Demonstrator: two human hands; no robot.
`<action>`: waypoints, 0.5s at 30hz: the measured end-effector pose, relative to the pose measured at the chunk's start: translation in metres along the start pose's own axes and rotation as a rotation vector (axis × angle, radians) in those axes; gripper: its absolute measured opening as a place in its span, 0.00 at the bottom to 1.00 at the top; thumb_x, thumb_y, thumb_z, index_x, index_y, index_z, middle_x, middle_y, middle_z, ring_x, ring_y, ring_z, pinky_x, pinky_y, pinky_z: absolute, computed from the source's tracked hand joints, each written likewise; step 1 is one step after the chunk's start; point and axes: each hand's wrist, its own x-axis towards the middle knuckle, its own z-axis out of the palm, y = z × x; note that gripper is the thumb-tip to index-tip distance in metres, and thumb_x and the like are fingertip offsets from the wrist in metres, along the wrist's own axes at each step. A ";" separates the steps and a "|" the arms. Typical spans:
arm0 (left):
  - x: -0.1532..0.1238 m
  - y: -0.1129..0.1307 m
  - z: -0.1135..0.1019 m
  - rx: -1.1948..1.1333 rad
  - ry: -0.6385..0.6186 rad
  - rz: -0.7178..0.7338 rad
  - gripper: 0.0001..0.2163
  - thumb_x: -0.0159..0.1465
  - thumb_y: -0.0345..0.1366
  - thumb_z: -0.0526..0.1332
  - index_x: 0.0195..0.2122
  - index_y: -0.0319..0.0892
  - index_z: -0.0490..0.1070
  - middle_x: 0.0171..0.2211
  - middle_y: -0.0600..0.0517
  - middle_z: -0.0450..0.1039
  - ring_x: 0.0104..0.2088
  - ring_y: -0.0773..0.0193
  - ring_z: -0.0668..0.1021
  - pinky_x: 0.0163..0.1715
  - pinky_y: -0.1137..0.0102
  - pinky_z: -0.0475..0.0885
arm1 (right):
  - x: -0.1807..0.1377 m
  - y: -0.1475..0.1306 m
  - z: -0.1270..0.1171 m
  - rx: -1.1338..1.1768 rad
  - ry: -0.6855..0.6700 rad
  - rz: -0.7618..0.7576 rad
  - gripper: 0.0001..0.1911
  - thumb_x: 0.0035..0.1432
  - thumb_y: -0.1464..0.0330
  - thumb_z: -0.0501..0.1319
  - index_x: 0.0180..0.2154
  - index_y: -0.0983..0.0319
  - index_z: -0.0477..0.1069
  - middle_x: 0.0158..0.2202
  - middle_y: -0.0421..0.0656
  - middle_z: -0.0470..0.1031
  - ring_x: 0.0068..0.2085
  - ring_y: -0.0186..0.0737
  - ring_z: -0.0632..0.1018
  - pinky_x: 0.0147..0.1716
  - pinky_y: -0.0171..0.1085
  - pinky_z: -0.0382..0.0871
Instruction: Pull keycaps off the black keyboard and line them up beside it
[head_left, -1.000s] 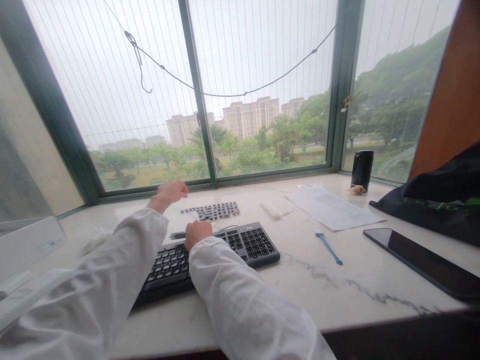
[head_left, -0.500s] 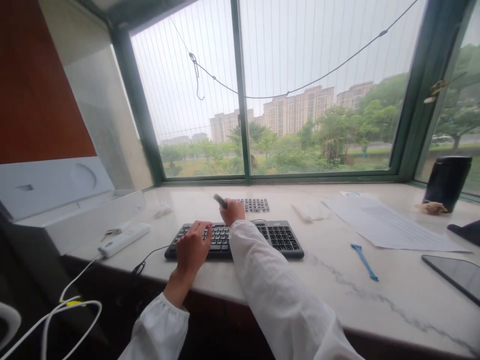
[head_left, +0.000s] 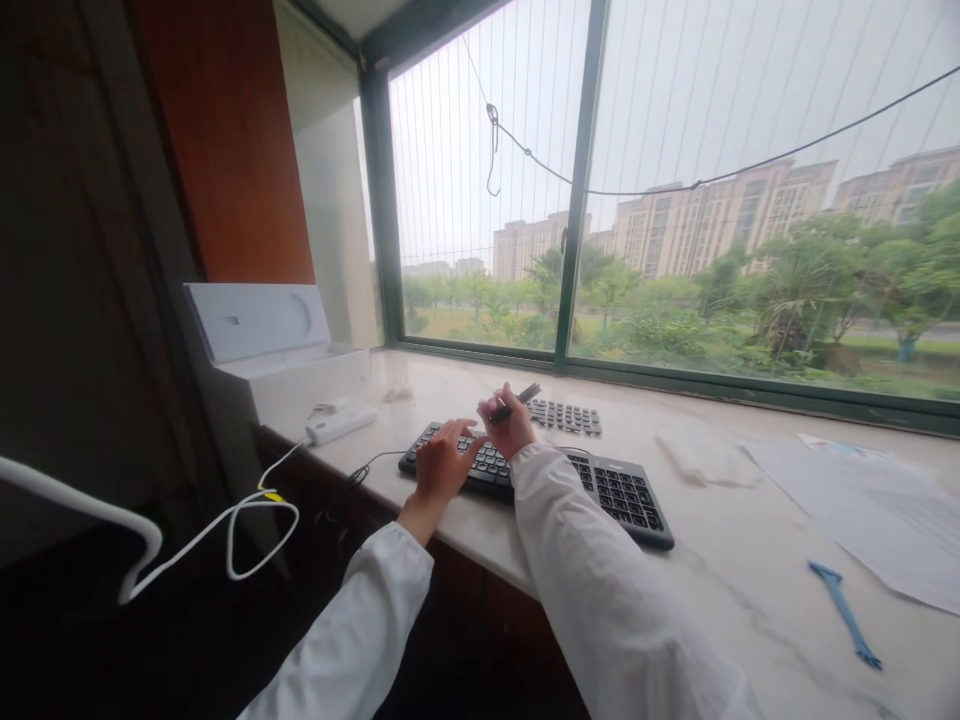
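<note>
A thin dark tool (head_left: pixel 516 403) is pinched in the right hand (head_left: pixel 510 428) over the black keyboard (head_left: pixel 540 472) on the bench (head_left: pixel 750 590). The left hand (head_left: pixel 442 465) rests loosely spread on the keys. Loose keycaps (head_left: pixel 566 416) lie beyond; far left, an open white box (head_left: pixel 274 345), contents unseen. No writing is legible.

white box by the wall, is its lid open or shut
Open: the lid of the white box stands up behind the base, its inner face toward the camera.
</note>
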 end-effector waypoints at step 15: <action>-0.002 0.002 0.003 -0.003 0.031 -0.012 0.13 0.63 0.43 0.56 0.45 0.48 0.72 0.38 0.53 0.75 0.39 0.63 0.75 0.38 0.71 0.65 | 0.002 0.000 0.000 0.088 0.027 -0.008 0.15 0.56 0.59 0.60 0.23 0.60 0.62 0.16 0.33 0.60 0.23 0.28 0.69 0.28 0.29 0.68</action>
